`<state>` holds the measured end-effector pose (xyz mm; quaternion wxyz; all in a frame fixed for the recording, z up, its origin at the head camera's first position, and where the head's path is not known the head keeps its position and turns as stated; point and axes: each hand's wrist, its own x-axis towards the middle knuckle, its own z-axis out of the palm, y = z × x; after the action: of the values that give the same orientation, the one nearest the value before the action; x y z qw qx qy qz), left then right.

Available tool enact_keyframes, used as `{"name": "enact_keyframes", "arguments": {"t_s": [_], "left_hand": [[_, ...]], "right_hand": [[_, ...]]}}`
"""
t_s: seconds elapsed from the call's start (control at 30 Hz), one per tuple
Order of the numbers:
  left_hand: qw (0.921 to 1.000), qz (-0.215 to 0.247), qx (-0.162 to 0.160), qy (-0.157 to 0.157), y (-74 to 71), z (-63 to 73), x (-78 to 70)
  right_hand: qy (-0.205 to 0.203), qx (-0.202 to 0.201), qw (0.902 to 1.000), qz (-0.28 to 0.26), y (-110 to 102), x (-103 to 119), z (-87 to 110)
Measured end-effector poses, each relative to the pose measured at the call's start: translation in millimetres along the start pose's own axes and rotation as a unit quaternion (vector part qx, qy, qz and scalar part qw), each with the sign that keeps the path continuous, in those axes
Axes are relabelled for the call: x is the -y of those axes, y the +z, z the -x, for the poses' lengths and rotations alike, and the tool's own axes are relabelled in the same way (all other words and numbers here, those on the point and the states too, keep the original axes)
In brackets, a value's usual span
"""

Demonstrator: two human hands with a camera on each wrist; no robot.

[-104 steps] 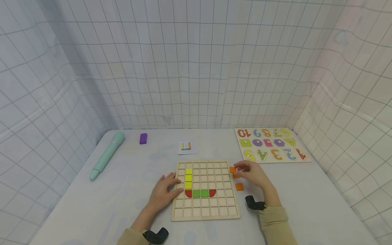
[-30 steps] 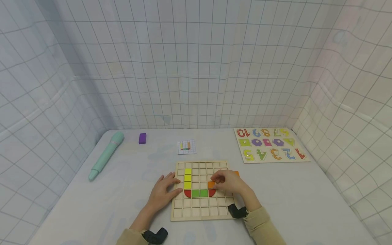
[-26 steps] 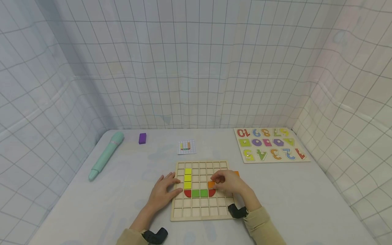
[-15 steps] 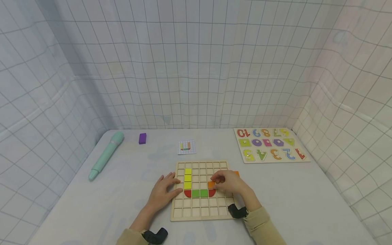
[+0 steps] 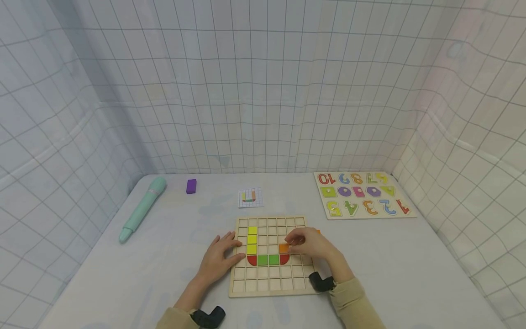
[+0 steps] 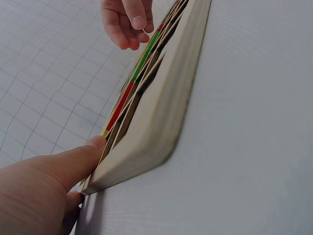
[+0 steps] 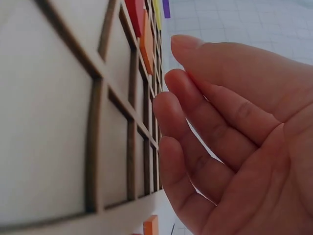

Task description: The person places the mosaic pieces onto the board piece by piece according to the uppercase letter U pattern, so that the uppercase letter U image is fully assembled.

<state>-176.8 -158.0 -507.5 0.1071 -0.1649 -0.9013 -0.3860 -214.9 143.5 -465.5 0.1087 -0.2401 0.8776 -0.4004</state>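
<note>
A wooden grid board (image 5: pixel 274 286) lies on the table. In it sit a column of yellow tiles (image 5: pixel 252 239), two red quarter-round tiles (image 5: pixel 284 259), two green square tiles (image 5: pixel 262 260) and one orange square tile (image 5: pixel 283 248) behind the right red one. My left hand (image 5: pixel 217 258) rests at the board's left edge, thumb (image 6: pixel 80 164) on its top, fingers loosely extended. My right hand (image 5: pixel 315 244) hovers over the board's right side. In the right wrist view its fingers (image 7: pixel 168 110) bend loosely, holding nothing, apart from the orange tile (image 7: pixel 146 46).
Beyond my right hand a loose orange tile (image 5: pixel 318 232) shows partly. Behind the board lies a pattern card (image 5: pixel 250 197). A number puzzle board (image 5: pixel 365 195) is at the back right; a purple block (image 5: pixel 191 186) and a mint-green stick-like object (image 5: pixel 144 210) lie left.
My right hand brought an orange tile from beside the board into the grid behind the right red piece. It has since released it and drawn slightly right. My left hand stays put.
</note>
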Motion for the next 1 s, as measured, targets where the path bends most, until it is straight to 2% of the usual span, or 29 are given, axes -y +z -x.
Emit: {"name": "enact_keyframes", "arguments": {"t_s": [0.27,0.43,0.67,0.8,1.0], "left_hand": [[1.0000,-0.004,0.000,0.004,0.6,-0.4,1.0],[1.0000,-0.004,0.000,0.003,0.8,-0.3,1.3],[1.0000,-0.003,0.001,0.004,0.7,-0.6,1.7],[1.0000,-0.002,0.000,0.005,0.8,-0.6,2.1],[1.0000,0.000,0.000,0.004,0.6,-0.4,2.2]], "right_hand": [[-0.001,-0.014,0.9999,0.006,-11.8,-5.6,2.4],[0.010,-0.024,0.9996,-0.010,-18.6,-7.8,5.7],[0.003,-0.042,0.9990,-0.019,-25.9,-14.3,9.3],[0.010,-0.057,0.9978,-0.032,-29.3,-18.1,11.4],[0.035,-0.081,0.9959,-0.021,-34.6,-22.7,14.3]]}}
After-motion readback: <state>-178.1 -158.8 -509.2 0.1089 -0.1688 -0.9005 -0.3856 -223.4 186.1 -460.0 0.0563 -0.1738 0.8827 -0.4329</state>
